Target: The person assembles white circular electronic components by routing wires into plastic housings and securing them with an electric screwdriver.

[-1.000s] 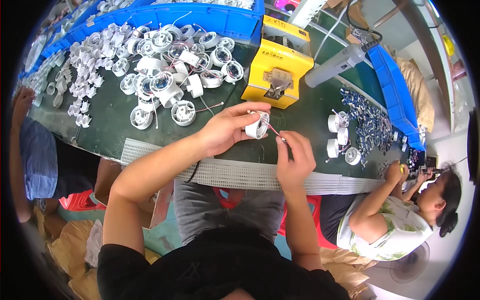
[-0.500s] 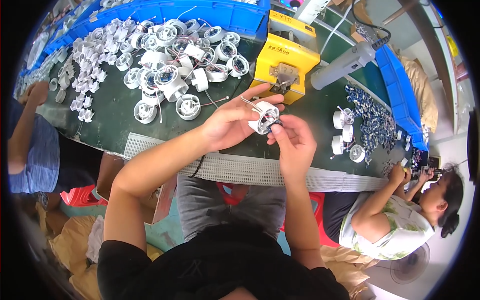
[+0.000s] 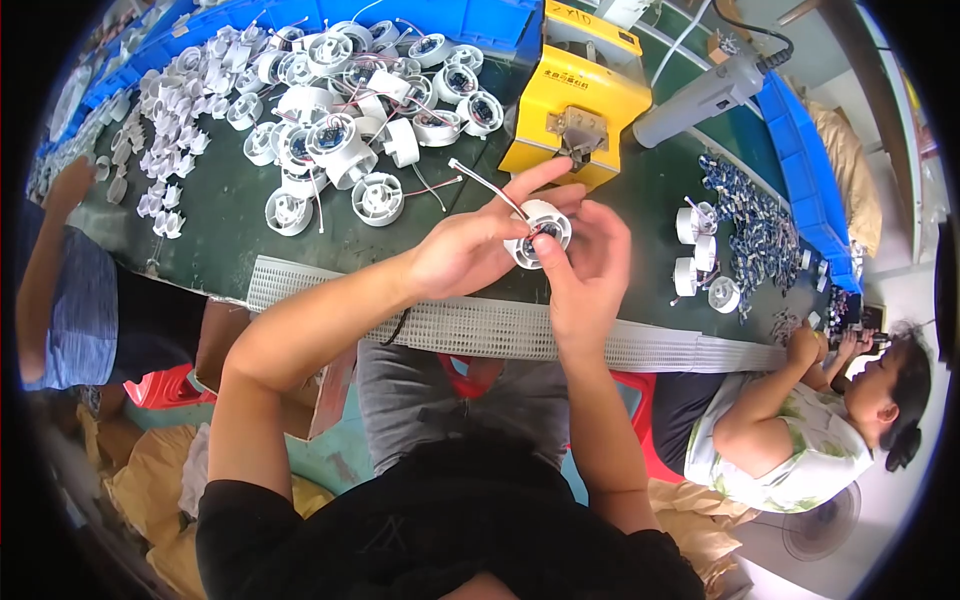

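Observation:
Between my two hands is a round white plastic housing (image 3: 556, 222), its open side facing me. My left hand (image 3: 468, 252) grips it from the left, the thumb on the rim and the fingers behind. The thumb of my right hand (image 3: 588, 278) presses on a small dark circuit board (image 3: 541, 232) inside the housing, while its fingers curl round the right side. The thumb covers part of the board. A thin wire lead (image 3: 490, 183) with a small white connector sticks out past my left thumb, toward the upper left.
Several white housings (image 3: 338, 140), some with boards and wires, are heaped beyond my left arm, beside small white parts (image 3: 180, 140). A yellow machine (image 3: 575, 95) stands ahead. Blue boards (image 3: 765, 235) and several housings (image 3: 705, 255) lie right. White perforated strip (image 3: 480, 328) edges the table. People sit on both sides.
The circuit board, pinched at the housing's right edge before, now sits inside it under my right thumb. My right fingers have moved round the housing. The wire lead points further up and left.

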### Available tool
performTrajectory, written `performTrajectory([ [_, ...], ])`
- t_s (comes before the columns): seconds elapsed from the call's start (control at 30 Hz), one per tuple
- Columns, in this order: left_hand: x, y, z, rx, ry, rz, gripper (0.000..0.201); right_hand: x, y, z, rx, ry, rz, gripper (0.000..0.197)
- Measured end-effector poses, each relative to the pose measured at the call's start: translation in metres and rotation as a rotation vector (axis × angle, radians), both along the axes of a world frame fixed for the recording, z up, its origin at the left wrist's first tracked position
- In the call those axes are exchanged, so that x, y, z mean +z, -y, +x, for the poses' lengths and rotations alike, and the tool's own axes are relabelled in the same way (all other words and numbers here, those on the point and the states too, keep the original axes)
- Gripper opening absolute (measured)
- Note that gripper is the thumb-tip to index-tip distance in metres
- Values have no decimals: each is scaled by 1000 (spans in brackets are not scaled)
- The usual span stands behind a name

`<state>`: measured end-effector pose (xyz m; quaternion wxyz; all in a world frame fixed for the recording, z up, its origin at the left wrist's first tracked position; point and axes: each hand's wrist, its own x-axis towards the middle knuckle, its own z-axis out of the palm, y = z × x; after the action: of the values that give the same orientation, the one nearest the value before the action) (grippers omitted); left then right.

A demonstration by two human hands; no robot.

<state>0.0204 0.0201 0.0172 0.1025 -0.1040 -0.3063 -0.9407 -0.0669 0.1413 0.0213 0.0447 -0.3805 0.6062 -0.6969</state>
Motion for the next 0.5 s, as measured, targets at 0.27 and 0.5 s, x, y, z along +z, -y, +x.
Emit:
performTrajectory([
  [0.27,0,9,0,116,420,-695,56,3,-12,-40,71,195,319,25],
  [0.5,-15,16,-6,174,582,-461,35,49,53,-135,-244,-211,140,46],
])
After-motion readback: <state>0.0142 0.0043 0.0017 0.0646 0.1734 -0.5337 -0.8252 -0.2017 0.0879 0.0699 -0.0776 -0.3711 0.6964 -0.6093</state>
